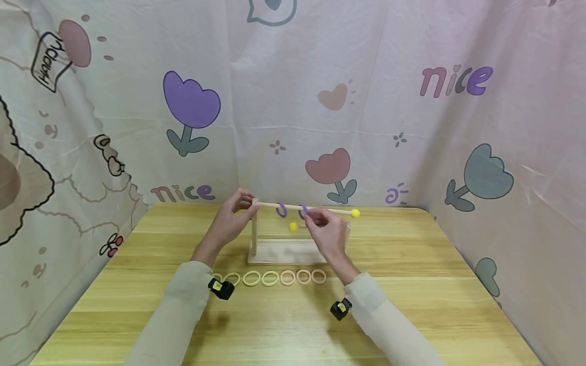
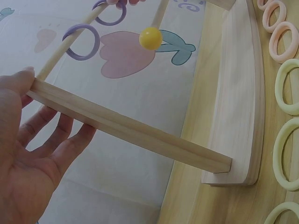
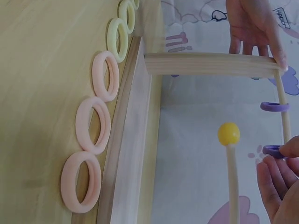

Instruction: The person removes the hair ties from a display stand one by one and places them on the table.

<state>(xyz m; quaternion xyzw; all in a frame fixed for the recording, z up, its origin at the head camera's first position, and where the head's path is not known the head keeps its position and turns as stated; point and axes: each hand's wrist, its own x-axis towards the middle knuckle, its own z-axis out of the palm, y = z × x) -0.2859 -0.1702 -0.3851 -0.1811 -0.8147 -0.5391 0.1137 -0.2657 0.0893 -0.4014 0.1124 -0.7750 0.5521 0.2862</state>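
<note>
A wooden stand [image 1: 288, 252] has a left upright [image 2: 126, 122], and my left hand [image 1: 233, 211] grips its top end, thumb at the joint with the upper rod and fingers along the far side. That pale rod [image 1: 331, 210] runs across to a yellow ball [image 1: 355, 213] at its right end. Two purple rings hang on the rod. One purple ring [image 2: 83, 42] hangs loose nearer the left hand. My right hand [image 1: 327, 231] pinches the other purple ring [image 3: 273, 151] between thumb and fingers. A lower rod [image 3: 232, 186] ends in another yellow ball [image 3: 228, 134].
On the wooden table [image 1: 389, 284], a row of rings lies in front of the stand's base: several yellow-green rings [image 1: 251, 278] at left and pink rings [image 1: 303, 277] at right. A printed cloth [image 1: 274, 91] hangs behind the table.
</note>
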